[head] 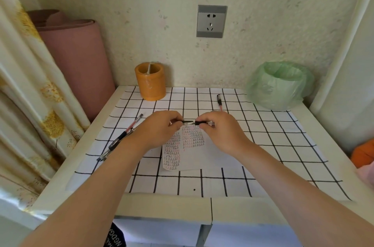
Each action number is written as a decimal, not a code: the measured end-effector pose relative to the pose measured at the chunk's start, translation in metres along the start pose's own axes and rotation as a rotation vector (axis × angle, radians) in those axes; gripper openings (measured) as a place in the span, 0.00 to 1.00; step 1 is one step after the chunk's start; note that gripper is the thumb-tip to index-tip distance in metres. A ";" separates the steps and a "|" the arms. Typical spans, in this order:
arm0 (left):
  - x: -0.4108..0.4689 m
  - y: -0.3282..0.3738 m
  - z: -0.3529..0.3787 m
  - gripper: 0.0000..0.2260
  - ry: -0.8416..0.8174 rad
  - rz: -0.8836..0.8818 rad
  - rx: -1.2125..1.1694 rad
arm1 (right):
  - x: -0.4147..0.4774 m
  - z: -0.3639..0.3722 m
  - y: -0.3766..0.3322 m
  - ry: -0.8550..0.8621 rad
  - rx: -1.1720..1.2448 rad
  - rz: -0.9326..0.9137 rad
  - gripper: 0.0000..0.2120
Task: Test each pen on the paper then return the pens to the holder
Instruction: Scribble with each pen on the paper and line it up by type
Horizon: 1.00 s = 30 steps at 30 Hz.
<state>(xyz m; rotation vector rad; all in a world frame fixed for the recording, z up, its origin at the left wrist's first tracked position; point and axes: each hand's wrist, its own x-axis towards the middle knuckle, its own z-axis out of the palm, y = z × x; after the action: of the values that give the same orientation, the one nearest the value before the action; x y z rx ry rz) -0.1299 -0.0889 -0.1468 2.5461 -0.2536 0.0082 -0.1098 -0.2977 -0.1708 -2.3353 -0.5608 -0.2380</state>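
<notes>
Both forearms reached forward over the paper (194, 153); the left hand (159, 127) pinched a pen cap (187, 121), the right hand (220, 129) fingers clamped the pen (204, 123).

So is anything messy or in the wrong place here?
A little. Pens lie loose beside the left arm, another pen lies apart near the green bag, and the orange holder seems to hold none. Nothing looks spilled or broken.
</notes>
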 end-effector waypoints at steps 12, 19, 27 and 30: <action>0.000 0.002 0.004 0.06 -0.028 0.008 -0.099 | -0.001 0.002 0.001 -0.002 -0.099 -0.041 0.09; 0.001 0.016 0.002 0.05 -0.120 -0.050 -0.222 | -0.012 0.005 -0.005 -0.098 -0.384 -0.156 0.14; -0.002 0.054 0.005 0.06 -0.237 -0.086 -0.378 | -0.016 -0.014 -0.005 0.085 -0.491 -0.210 0.30; -0.002 0.069 0.007 0.07 -0.251 -0.080 -0.433 | -0.021 -0.023 -0.004 0.132 -0.404 -0.206 0.26</action>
<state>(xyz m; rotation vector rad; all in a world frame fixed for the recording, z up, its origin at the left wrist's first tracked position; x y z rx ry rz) -0.1450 -0.1480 -0.1150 2.1202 -0.2220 -0.3606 -0.1306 -0.3176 -0.1587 -2.6199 -0.7432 -0.6486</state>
